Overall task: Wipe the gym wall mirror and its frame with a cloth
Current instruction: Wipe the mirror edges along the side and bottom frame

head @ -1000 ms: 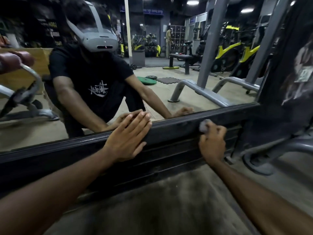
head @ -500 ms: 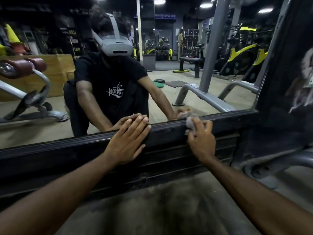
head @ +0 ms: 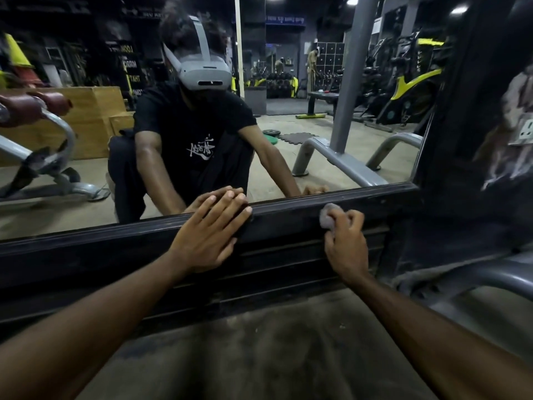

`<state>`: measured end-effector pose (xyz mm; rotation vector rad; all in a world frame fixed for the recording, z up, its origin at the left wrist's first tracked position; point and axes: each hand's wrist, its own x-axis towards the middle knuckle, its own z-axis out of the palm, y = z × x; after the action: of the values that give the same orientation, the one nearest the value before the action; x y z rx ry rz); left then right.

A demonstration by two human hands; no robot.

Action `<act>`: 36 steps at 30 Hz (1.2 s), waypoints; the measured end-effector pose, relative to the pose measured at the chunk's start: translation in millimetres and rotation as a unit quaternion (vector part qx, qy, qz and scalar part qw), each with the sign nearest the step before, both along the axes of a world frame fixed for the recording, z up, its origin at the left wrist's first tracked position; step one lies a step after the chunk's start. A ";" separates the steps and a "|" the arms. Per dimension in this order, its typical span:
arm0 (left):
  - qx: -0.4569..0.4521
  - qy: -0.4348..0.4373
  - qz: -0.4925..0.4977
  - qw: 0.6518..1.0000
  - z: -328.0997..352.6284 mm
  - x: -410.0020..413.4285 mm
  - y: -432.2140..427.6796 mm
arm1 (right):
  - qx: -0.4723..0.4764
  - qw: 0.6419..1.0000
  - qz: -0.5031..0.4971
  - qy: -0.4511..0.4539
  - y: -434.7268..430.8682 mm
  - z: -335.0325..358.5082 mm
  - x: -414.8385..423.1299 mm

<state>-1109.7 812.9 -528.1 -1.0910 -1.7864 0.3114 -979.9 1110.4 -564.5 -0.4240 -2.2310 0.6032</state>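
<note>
Cloth sits bunched in the right hand - curled fingers pinch it and push it onto the frame, the dark bar under the mirror. The left hand lies flat on the frame with straight fingers, a little way along from the cloth. To do this step well, press hard, rub along the frame in long strokes, and dip into the grooves lower on the frame - dust likely hides there.

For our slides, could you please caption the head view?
Right hand holds grey cloth on the mirror's black frame; left hand rests flat.
</note>
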 end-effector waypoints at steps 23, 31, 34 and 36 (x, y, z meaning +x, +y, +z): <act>-0.037 -0.002 0.040 0.999 -1.5 27.3 124.9 | 0.189 0.970 0.140 0.055 38.3 -16.7 -8.6; -0.042 0.039 -0.002 0.998 12.8 25.6 140.7 | -0.049 0.990 -0.096 0.094 96.4 12.5 6.7; -0.047 0.036 -0.025 0.998 25.1 27.1 181.3 | -0.004 0.994 -0.059 0.092 95.9 18.4 9.7; -0.052 0.021 -0.038 0.998 28.3 28.0 208.0 | 0.082 0.994 0.013 0.072 87.9 12.3 7.4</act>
<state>-1081.7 1020.9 -499.9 -1.2139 -1.7019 0.3827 -972.5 1198.3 -552.2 -0.2593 -2.1304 0.4459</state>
